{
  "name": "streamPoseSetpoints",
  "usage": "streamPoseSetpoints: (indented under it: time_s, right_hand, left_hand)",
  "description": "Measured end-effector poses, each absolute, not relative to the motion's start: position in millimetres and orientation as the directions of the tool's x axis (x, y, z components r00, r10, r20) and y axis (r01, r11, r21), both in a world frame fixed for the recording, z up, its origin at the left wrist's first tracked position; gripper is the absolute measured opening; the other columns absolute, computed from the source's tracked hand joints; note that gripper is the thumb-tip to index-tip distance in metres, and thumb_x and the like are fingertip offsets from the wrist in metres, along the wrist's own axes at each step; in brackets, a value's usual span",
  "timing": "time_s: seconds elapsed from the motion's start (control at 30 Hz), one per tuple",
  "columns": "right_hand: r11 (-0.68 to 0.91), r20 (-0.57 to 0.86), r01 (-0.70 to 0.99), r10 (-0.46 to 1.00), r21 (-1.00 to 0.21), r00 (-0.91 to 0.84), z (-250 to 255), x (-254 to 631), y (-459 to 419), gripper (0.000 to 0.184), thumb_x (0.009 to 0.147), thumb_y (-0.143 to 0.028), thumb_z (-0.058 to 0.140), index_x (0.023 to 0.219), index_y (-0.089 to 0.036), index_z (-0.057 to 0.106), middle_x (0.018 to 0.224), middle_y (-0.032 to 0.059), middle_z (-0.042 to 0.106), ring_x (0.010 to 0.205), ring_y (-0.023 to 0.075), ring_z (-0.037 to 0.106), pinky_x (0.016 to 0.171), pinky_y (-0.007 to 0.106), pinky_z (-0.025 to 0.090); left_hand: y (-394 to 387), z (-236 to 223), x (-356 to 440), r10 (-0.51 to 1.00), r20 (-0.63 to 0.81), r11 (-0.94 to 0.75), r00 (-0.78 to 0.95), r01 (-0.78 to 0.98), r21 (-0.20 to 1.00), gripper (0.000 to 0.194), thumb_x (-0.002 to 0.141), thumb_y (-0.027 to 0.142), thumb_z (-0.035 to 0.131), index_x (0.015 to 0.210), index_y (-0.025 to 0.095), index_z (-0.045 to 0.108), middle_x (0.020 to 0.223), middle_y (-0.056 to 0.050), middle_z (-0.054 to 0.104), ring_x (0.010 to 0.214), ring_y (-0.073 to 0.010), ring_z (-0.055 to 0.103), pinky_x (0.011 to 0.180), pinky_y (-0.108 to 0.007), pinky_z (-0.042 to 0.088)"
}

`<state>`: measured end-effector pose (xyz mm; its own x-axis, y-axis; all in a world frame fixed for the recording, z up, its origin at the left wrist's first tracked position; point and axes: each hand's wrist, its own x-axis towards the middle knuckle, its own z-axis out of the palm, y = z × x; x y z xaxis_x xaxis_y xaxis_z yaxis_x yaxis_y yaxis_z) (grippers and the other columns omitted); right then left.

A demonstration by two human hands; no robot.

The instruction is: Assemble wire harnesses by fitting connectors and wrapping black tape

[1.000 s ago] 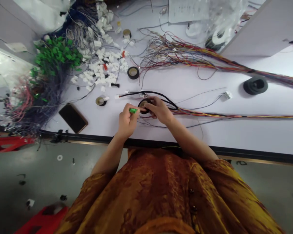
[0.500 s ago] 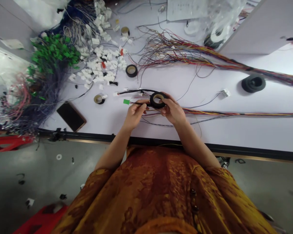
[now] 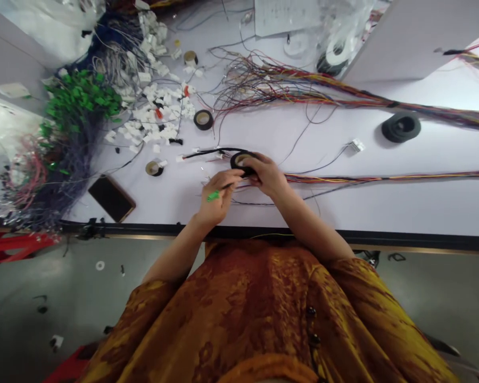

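Observation:
In my right hand is a roll of black tape, gripped at its right side with the thumb over its hole. My left hand is closed at the fingertips on a black-wrapped wire lead, just left of the roll. A green connector on that lead lies across the back of the left fingers. Behind the hands, a black-sleeved cable with a white end runs to the roll. The long wire bundle stretches off to the right from beneath my right hand.
A phone lies at left, near loose tape rolls and a heap of white connectors. Green connectors pile up farther left. A second wire bundle crosses the back. A black roll stack stands at right.
My left hand has turned over, and the green connector has swung from beyond its fingertips onto the fingers. The tape roll has tilted, and my right thumb has moved over its hole. The view has shifted slightly.

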<state>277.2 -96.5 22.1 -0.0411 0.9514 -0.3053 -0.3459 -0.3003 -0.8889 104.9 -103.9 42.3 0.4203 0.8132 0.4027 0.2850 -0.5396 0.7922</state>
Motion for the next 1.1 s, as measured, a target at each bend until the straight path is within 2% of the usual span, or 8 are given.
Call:
streamPoseSetpoints:
  time_s: [0.07, 0.13, 0.23, 0.37, 0.5, 0.67, 0.87, 1.1]
  right_hand:
    - [-0.202, -0.227, -0.265, 0.971, -0.943, 0.067, 18, 284, -110, 0.034, 0.090, -0.039, 0.056, 0.121, -0.025, 0.052, 0.081, -0.0013, 0.055, 0.048, 0.0068, 0.037, 0.040, 0.020, 0.032]
    - [-0.035, -0.035, -0.005, 0.992, -0.999, 0.120, 16, 289, -135, 0.038, 0.089, -0.038, 0.058, 0.126, -0.028, 0.053, 0.094, 0.0031, 0.059, 0.063, 0.0116, 0.050, 0.051, 0.024, 0.045]
    - [0.103, 0.121, 0.253, 0.991, -0.962, 0.056, 19, 289, -163, 0.034, 0.085, -0.036, 0.066, 0.118, -0.027, 0.059, 0.110, 0.0085, 0.058, 0.080, 0.0162, 0.057, 0.066, 0.030, 0.052]
    - [-0.097, -0.109, -0.067, 0.972, -0.993, 0.209, 28, 283, -138, 0.043, 0.085, -0.043, 0.068, 0.120, -0.027, 0.049, 0.102, 0.0040, 0.058, 0.062, 0.0089, 0.050, 0.048, 0.022, 0.042]
    - [-0.266, -0.339, -0.368, 0.929, -0.891, 0.149, 29, 293, -105, 0.035, 0.086, -0.040, 0.066, 0.111, -0.024, 0.047, 0.079, -0.0035, 0.057, 0.045, 0.0043, 0.038, 0.037, 0.019, 0.030]
    - [-0.418, -0.410, -0.311, 0.907, -0.854, -0.092, 30, 305, -108, 0.041, 0.086, -0.048, 0.070, 0.110, -0.021, 0.051, 0.072, -0.0026, 0.062, 0.043, 0.0070, 0.047, 0.036, 0.020, 0.040]
    - [-0.449, -0.435, -0.174, 0.893, -0.876, -0.115, 30, 293, -94, 0.034, 0.079, -0.036, 0.079, 0.099, -0.020, 0.055, 0.053, -0.0072, 0.050, 0.035, 0.0061, 0.038, 0.028, 0.019, 0.027]
    - [-0.306, -0.371, -0.411, 0.924, -0.859, 0.088, 29, 311, -102, 0.037, 0.080, -0.024, 0.066, 0.115, -0.027, 0.053, 0.068, -0.0070, 0.052, 0.040, 0.0026, 0.033, 0.033, 0.016, 0.020]
  left_hand:
    - [-96, 31, 108, 0.926, 0.320, -0.361, 0.199, 0.230, 0.904, 0.032, 0.098, 0.046, 0.052, 0.093, 0.019, 0.068, 0.105, -0.008, 0.074, 0.084, -0.0155, 0.073, 0.071, -0.028, 0.059]
    - [-88, 24, 112, 0.994, 0.106, -0.109, 0.038, 0.083, 0.991, 0.036, 0.096, 0.053, 0.053, 0.093, 0.019, 0.064, 0.094, -0.006, 0.075, 0.059, -0.0101, 0.068, 0.049, -0.020, 0.051]
    - [-84, 29, 118, 0.995, -0.062, 0.067, 0.078, -0.058, 0.996, 0.037, 0.093, 0.057, 0.055, 0.093, 0.021, 0.060, 0.086, -0.003, 0.074, 0.056, -0.0106, 0.068, 0.049, -0.020, 0.053]
    - [-97, 51, 120, 0.948, 0.143, -0.178, 0.283, 0.103, 0.979, 0.031, 0.095, 0.050, 0.058, 0.089, 0.020, 0.066, 0.096, -0.006, 0.074, 0.096, -0.0184, 0.072, 0.088, -0.032, 0.061]
    - [-107, 52, 117, 0.928, 0.232, -0.285, 0.292, 0.151, 0.947, 0.030, 0.096, 0.047, 0.055, 0.092, 0.020, 0.068, 0.101, -0.007, 0.073, 0.098, -0.0190, 0.072, 0.088, -0.035, 0.062]
    - [-105, 43, 114, 0.904, 0.189, -0.260, 0.382, 0.142, 0.955, 0.030, 0.099, 0.046, 0.051, 0.096, 0.020, 0.067, 0.101, -0.008, 0.072, 0.094, -0.0193, 0.072, 0.086, -0.037, 0.061]
    - [-105, 55, 109, 0.779, 0.212, -0.440, 0.590, 0.273, 0.855, 0.022, 0.095, 0.042, 0.059, 0.095, 0.024, 0.071, 0.102, -0.007, 0.073, 0.104, -0.0221, 0.068, 0.099, -0.041, 0.054]
    - [-101, 32, 111, 0.996, 0.036, -0.033, 0.079, -0.036, 0.999, 0.031, 0.091, 0.049, 0.062, 0.091, 0.019, 0.068, 0.099, -0.007, 0.072, 0.085, -0.0168, 0.073, 0.076, -0.030, 0.062]
